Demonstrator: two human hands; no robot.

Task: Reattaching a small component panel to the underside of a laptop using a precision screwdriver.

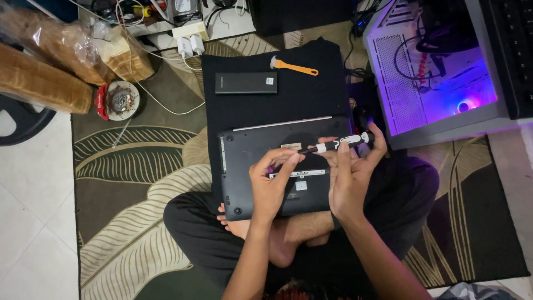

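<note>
Head view looks down on a person sitting cross-legged on a leaf-patterned rug [139, 166], an upturned laptop [250, 161] resting on the lap at frame centre. Right hand [352, 178] has its fingers clamped on a black-and-white screwdriver [336, 144], lying nearly level over the laptop's base. Left hand [272, 183] pinches the tip end, fingers together on it. Behind the laptop, on a black cloth [300, 94], lie a dark flat box [246, 83] and an orange-handled tool [294, 66]. A lit computer case [433, 72] glows purple at upper right.
</note>
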